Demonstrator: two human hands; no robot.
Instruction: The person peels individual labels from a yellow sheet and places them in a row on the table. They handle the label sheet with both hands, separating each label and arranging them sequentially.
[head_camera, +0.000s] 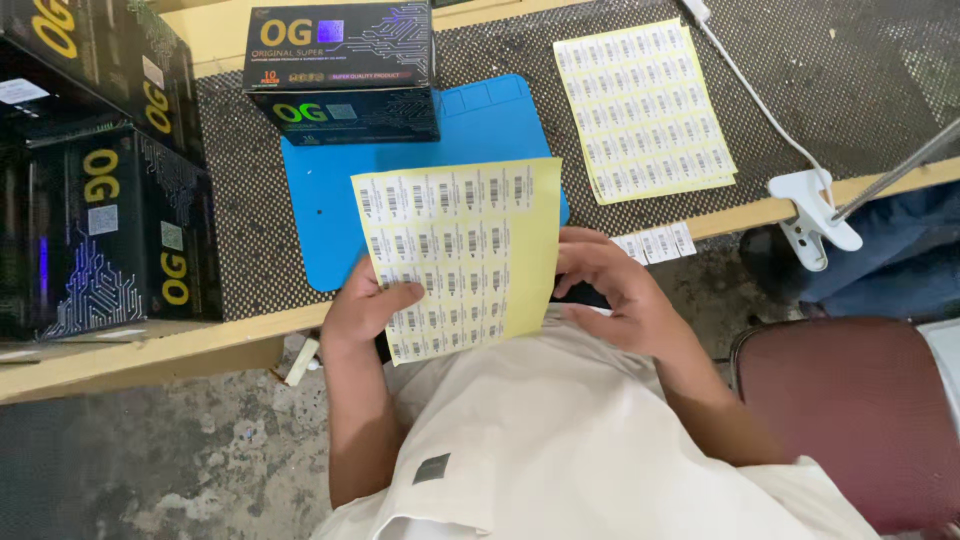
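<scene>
My left hand (365, 310) pinches the near left edge of the label sheet (460, 255), thumb on top and fingers closed underneath, so the sheet stands tilted over my lap and the near edge of the surface (150, 345). My right hand (620, 295) sits just beside the sheet's right edge, fingers (590, 262) curled loosely; they look closed on nothing, though I cannot tell whether a fingertip touches the sheet or a peeled label. The sheet's left part still carries rows of white barcode labels, while its right strip is bare yellow backing, so I judge a fair share is already peeled off and most of the labels are left. Beyond the sheet lies a blue mat (500, 125) on the dark mesh. At its far edge stand two stacked black boxes (340, 70); more black boxes (100, 200) are piled at the left. To the right a full label sheet (645, 110) lies flat, untouched, and a short label strip (655, 243) rests at the near edge. A white clamp (815, 215) grips the surface farther right.
</scene>
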